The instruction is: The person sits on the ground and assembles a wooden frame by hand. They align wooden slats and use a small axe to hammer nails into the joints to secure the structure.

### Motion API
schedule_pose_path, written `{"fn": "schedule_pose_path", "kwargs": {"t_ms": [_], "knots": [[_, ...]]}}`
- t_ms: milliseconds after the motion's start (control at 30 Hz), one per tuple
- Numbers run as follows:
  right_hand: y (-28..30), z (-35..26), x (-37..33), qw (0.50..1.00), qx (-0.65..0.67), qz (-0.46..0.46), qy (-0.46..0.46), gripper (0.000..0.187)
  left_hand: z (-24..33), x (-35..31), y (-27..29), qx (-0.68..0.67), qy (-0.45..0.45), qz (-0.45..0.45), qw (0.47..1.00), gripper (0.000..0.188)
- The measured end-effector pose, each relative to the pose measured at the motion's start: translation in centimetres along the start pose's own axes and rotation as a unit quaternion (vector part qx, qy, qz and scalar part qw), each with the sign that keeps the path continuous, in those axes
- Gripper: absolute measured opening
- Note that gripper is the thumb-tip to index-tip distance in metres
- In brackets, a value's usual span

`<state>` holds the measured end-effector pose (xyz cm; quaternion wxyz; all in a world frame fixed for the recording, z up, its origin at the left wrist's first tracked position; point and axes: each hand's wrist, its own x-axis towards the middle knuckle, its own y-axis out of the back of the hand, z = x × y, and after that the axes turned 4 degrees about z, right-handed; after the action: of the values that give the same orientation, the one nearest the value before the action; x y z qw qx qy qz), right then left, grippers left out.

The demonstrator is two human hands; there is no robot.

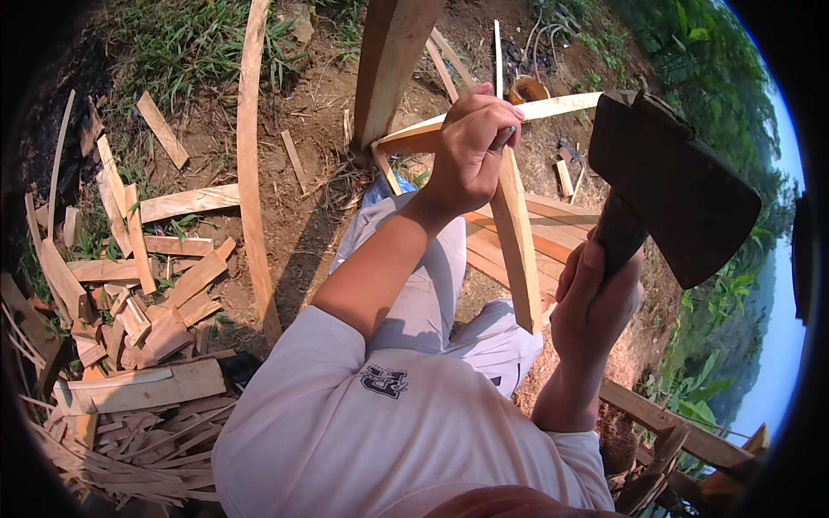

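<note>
My right hand [594, 302] is closed around the dark handle of a hatchet [678, 186], raised at the right with its broad, dark blade toward the right. My left hand [477, 147] is wrapped around the upper end of a pale wooden stick [518, 242]. From that fist the stick slants down toward me, and its lower end lies near my lap. The hatchet blade is apart from the stick. Behind my left hand passes a light wooden bar [561, 106]; whether the hand touches it I cannot tell.
A thick wooden post [389, 69] stands ahead of me. Several sawn planks [553, 226] lie beyond the stick. A long strip [249, 173] and a heap of offcuts [147, 440] are on the left. A beam [656, 419] runs at the lower right, near green plants.
</note>
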<state>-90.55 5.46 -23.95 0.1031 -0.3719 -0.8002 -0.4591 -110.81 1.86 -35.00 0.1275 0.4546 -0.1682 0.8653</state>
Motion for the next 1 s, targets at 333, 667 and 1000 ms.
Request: {"fn": "schedule_pose_path", "kwargs": {"t_ms": [333, 667, 1000], "knots": [[-0.2, 1.1, -0.3, 1.000, -0.002, -0.004, 0.014, 0.018, 0.0, -0.3, 0.0, 0.009, -0.019, 0.007, 1.000, 0.013], [-0.8, 0.8, -0.5, 1.000, -0.003, -0.029, 0.011, 0.021, 0.3, -0.2, 0.1, 0.000, -0.002, -0.003, 1.000, 0.014], [-1.0, 0.8, -0.4, 0.999, -0.004, -0.043, 0.000, 0.018, -0.1, -0.6, 0.3, 0.004, -0.002, -0.044, 0.999, 0.021]]}}
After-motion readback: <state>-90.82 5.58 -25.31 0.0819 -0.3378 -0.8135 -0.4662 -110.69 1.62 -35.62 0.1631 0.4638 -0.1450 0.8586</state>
